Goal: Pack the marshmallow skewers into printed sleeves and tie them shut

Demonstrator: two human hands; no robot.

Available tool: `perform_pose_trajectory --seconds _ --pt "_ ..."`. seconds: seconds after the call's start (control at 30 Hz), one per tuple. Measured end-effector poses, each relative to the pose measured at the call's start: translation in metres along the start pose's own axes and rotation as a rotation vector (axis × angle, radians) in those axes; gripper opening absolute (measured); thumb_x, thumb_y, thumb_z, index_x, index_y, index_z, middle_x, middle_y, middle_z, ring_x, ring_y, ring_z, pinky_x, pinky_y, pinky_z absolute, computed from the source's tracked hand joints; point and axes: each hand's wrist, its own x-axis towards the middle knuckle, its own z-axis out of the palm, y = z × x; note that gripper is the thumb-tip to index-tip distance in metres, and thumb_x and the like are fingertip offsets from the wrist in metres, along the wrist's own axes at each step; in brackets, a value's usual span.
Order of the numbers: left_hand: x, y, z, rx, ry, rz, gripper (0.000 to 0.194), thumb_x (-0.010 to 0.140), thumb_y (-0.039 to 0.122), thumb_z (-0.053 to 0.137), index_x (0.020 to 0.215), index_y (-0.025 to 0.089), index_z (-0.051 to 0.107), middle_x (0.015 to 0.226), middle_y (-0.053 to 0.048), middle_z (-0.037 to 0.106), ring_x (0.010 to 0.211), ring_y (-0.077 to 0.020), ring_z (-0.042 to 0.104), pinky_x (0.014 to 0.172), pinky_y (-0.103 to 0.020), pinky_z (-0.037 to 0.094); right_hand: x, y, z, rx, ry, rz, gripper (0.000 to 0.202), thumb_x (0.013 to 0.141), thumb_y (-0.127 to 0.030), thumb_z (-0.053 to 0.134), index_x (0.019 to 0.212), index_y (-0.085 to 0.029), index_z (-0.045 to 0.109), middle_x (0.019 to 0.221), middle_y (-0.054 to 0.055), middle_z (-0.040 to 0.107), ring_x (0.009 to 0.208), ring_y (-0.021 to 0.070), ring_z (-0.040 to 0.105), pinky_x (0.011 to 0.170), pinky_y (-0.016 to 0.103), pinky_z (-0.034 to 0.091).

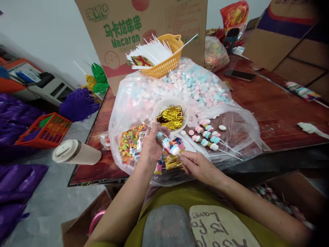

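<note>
A marshmallow candy skewer [171, 146] in a clear printed wrapper lies slanted between my two hands. My left hand [151, 142] has its fingers closed around the upper end of the wrapper. At the lower end, near a white candy, my right hand [195, 163] pinches the skewer; its stick is mostly hidden by the fingers. Just beyond stands a round tub [185, 125] of gold twist ties [173, 117]. More gold ties [171, 162] lie below the skewer. To the right are several unwrapped candy skewers [209, 135] on white sticks, and ring-shaped cereal [126, 144] is at the left.
Pink, white and blue candies [203, 85] fill a large plastic bag behind the tub. A yellow basket [164, 67] of white sticks stands by a cardboard box [154, 20]. A lidded cup [77, 152] is at the left table edge; a phone [240, 75] lies at the right.
</note>
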Motion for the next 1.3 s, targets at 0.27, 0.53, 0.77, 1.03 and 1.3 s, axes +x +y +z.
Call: perform_pose_trajectory --seconds 0.27,0.53,0.77,1.03,1.3 --pt "-0.01 -0.022 0.011 -0.138 -0.073 -0.12 0.036 0.073 0.052 0.064 0.068 0.02 0.048 0.044 0.011 0.035 0.038 -0.0046 0.041 0.054 -0.02 0.044 0.005 -0.001 0.01 0.197 -0.062 0.098 0.035 0.087 -0.046 0.039 0.066 -0.019 0.046 0.045 -0.006 0.043 0.039 0.0076 0.031 0.041 0.021 0.025" --pt "-0.035 -0.018 -0.025 0.466 -0.009 0.031 0.052 0.071 0.057 0.062 0.104 0.019 0.051 0.093 -0.007 0.063 0.1 -0.0223 0.059 0.086 -0.035 0.046 0.008 0.014 -0.017 -0.945 0.219 -0.128 0.022 0.088 -0.014 0.035 0.086 -0.015 0.057 0.077 0.007 0.062 0.067 0.0146 0.053 0.057 0.025 0.029" --pt "-0.031 0.043 -0.014 1.702 -0.487 0.621 0.057 0.055 0.036 0.079 0.106 0.022 0.059 0.12 -0.011 0.057 0.121 -0.0355 0.043 0.105 -0.048 0.024 0.005 -0.006 -0.044 -1.267 0.291 -0.611 0.022 0.086 -0.01 0.041 0.086 -0.015 0.063 0.063 0.003 0.056 0.06 0.0159 0.047 0.057 0.029 0.027" --pt "-0.02 0.048 0.01 2.083 -0.798 0.325 0.02 0.076 0.04 0.058 0.082 0.021 0.062 0.069 -0.001 0.063 0.066 -0.0181 0.059 0.056 -0.025 0.036 -0.016 -0.017 -0.053 -1.059 0.199 -0.656 0.019 0.088 -0.014 0.042 0.088 -0.015 0.061 0.067 0.004 0.057 0.062 0.0139 0.047 0.056 0.026 0.03" --pt "-0.034 0.009 0.01 2.222 -0.609 0.517 0.019 0.077 0.027 0.053 0.092 0.018 0.061 0.083 -0.007 0.069 0.081 -0.0243 0.063 0.071 -0.032 0.041 -0.012 -0.007 -0.04 -1.085 0.243 -0.645 0.02 0.082 -0.01 0.039 0.087 -0.014 0.058 0.063 0.002 0.055 0.058 0.0143 0.044 0.054 0.028 0.025"
